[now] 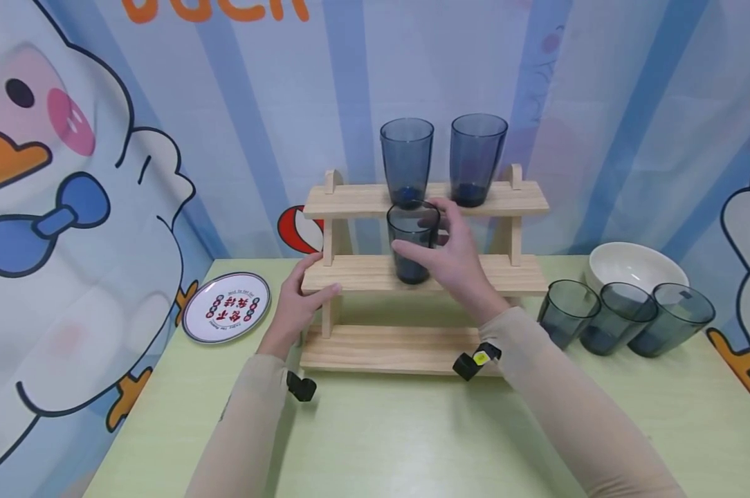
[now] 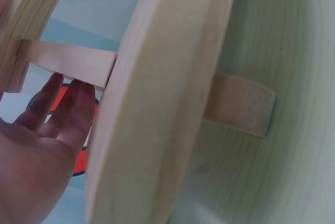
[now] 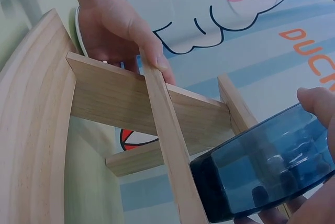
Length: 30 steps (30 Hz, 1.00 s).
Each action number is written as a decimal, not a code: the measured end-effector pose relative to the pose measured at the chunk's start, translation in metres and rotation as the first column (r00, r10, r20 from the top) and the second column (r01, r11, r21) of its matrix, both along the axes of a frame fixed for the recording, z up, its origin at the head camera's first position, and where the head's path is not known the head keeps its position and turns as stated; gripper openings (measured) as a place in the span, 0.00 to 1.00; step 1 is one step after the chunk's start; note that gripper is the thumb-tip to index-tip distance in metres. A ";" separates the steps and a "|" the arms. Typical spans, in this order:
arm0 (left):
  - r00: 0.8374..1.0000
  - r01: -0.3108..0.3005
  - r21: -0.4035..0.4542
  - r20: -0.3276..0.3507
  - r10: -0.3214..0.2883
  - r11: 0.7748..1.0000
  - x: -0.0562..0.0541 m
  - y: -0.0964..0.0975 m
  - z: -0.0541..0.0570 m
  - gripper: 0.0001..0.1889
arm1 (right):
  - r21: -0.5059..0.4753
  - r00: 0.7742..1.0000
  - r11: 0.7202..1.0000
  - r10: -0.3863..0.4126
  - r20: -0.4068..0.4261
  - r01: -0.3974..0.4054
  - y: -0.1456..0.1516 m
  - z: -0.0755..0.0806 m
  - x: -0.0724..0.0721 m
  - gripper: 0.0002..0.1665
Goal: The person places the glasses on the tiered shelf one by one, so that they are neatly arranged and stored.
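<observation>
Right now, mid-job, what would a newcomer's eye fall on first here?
Probably the three-tier wooden shelf at center, where the right hand holds a dark translucent tumbler at the middle tier, below two matching tumblers on top. The left hand grips the middle tier's left end. The big cartoon duck on the backdrop, far left in the head view, would likely also catch the eye.

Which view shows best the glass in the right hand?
The head view, because it shows the glass from rim to base, though the right hand partly covers it. The right wrist view shows its base larger but not its rim; the left wrist view, nothing.
</observation>
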<state>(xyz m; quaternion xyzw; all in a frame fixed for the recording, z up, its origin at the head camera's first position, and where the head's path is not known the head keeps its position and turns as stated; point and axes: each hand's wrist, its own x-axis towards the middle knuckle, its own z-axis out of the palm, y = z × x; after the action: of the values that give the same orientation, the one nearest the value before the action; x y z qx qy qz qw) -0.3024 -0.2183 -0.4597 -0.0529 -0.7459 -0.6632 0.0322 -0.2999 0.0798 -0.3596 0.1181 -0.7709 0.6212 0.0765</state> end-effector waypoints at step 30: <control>1.000 0.000 0.005 -0.004 0.000 1.000 0.000 0.000 -0.001 0.37 | 0.038 0.996 0.997 0.072 0.053 -0.074 0.037 -0.003 0.026 0.56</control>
<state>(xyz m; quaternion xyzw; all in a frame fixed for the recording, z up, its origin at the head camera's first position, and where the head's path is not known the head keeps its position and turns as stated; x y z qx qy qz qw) -0.3027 -0.2184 -0.4603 -0.0542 -0.7443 -0.6648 0.0336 -0.2736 0.1167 -0.3629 0.1317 -0.7799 0.6111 0.0316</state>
